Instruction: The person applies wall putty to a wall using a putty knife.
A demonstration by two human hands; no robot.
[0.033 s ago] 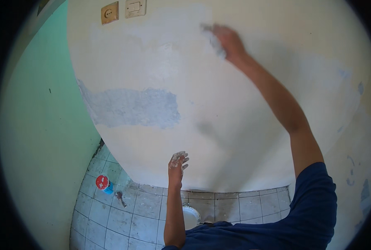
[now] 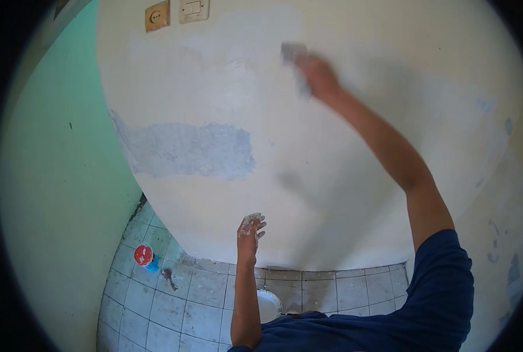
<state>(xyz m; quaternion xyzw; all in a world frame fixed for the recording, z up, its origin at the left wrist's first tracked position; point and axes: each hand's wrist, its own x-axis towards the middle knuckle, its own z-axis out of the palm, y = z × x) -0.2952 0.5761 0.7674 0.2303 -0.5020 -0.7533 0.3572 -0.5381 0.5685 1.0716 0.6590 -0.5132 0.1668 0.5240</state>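
Note:
Blurred by motion, my right hand (image 2: 321,77) is raised against the cream wall (image 2: 197,205). It is closed round what looks like a putty knife (image 2: 293,53), with a grey blade at the upper left and a pale handle end showing below the fist. My left hand (image 2: 250,230), smeared with white paste, hangs lower in front of the wall. Its fingers are partly bent and apart, and I see nothing in them. A bluish-grey patch (image 2: 185,150) of filler or bare surface lies on the wall to the left.
A socket (image 2: 157,16) and a switch (image 2: 194,10) sit high on the wall. On the tiled floor (image 2: 167,311) stand a blue can with a red top (image 2: 144,256) and a white bucket (image 2: 269,305), partly hidden. A dirty tool (image 2: 169,279) lies beside the can. A green wall (image 2: 50,164) rises at left.
My right hand has moved a little down the wall with the putty knife, and the blade shows more broadly. The left hand stays in place.

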